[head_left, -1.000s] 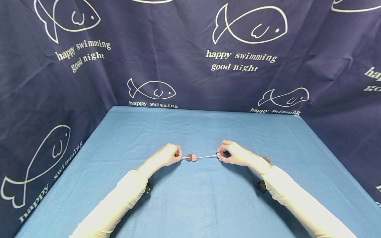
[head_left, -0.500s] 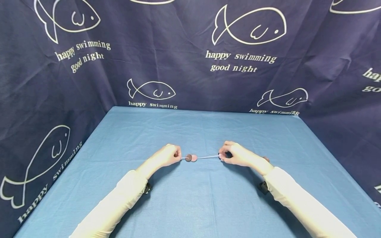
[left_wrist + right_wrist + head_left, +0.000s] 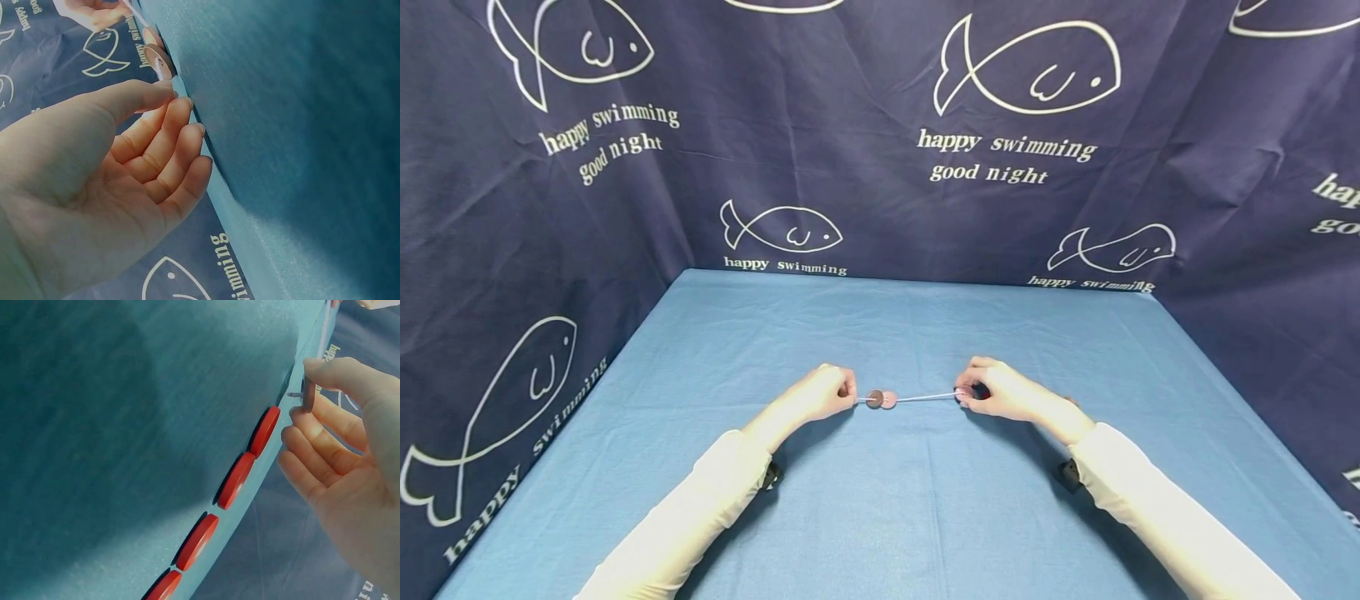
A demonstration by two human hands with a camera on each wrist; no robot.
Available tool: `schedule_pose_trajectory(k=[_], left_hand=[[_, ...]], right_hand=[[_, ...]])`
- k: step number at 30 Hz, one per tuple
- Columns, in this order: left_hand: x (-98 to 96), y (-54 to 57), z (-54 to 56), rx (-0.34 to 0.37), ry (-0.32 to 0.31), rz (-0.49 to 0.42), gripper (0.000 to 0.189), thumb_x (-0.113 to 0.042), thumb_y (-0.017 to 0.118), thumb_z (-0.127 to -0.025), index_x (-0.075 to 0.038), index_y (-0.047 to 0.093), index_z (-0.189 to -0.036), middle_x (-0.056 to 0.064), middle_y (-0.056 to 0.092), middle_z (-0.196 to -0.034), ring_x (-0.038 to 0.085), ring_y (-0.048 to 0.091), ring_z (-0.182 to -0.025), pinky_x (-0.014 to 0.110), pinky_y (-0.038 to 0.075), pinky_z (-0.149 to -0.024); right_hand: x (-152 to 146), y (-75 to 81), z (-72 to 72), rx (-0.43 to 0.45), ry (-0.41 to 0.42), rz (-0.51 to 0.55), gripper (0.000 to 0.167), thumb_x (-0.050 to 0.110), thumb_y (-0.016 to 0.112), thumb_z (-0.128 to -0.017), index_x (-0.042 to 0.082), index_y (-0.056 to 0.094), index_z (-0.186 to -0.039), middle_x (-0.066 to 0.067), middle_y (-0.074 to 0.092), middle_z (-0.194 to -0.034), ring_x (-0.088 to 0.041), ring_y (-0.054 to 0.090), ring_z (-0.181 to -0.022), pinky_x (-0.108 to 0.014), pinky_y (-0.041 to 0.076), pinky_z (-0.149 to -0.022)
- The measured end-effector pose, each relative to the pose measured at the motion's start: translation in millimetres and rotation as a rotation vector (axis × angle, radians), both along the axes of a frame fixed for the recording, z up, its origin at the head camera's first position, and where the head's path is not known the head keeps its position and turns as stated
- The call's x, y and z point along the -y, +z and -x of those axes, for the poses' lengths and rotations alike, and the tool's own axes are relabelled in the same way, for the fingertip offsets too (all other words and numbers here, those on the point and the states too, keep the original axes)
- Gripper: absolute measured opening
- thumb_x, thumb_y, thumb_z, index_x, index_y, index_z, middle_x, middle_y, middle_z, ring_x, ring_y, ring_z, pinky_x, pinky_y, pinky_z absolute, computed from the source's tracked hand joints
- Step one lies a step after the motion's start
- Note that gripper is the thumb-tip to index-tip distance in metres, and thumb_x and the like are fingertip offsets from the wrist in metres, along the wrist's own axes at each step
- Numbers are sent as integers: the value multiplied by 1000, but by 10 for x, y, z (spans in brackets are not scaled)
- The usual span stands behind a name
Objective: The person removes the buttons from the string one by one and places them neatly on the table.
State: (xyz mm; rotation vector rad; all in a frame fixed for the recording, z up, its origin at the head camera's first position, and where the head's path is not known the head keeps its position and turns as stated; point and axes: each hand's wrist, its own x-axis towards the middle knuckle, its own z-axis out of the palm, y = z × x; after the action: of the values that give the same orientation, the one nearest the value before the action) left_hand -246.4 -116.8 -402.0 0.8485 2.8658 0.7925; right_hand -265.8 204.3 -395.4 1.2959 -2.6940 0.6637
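My left hand (image 3: pixel 826 392) pinches the end of a thin pale string (image 3: pixel 928 397) between thumb and forefinger. Just past those fingertips, a brown button (image 3: pixel 874 399) and a pink button (image 3: pixel 890 400) are threaded side by side, partly overlapping. At the string's other end, the right hand (image 3: pixel 1003 392) pinches another pinkish button (image 3: pixel 963 393) between thumb and fingers. A short bit of string pokes out of that button (image 3: pixel 309 394) in the right wrist view. The string runs nearly straight between the hands, just above the cloth.
Several red round buttons (image 3: pixel 236 480) lie in a row on the blue cloth (image 3: pixel 865 500) near the right wrist, mostly hidden by the arm in the head view. A dark blue fish-print curtain (image 3: pixel 880 167) closes off the back and sides.
The right hand has moved slightly right with its button, so the stretch of string between it and the other two buttons is longer. The left hand has stayed almost still.
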Motion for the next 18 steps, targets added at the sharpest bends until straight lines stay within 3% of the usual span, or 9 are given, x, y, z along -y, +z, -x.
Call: schedule_pose_trajectory(k=[18], left_hand=[[10,-2,2,-13,-4,1,11,-5,61,-83,-9,61,-74,-2,56,-63,7,42,-55,19,37,-54]], right_hand=[[-61,10,-15,12,-28,4,11,5,69,-79,6,68,-89,0,52,-78,-12,49,-70,-21,40,-64]])
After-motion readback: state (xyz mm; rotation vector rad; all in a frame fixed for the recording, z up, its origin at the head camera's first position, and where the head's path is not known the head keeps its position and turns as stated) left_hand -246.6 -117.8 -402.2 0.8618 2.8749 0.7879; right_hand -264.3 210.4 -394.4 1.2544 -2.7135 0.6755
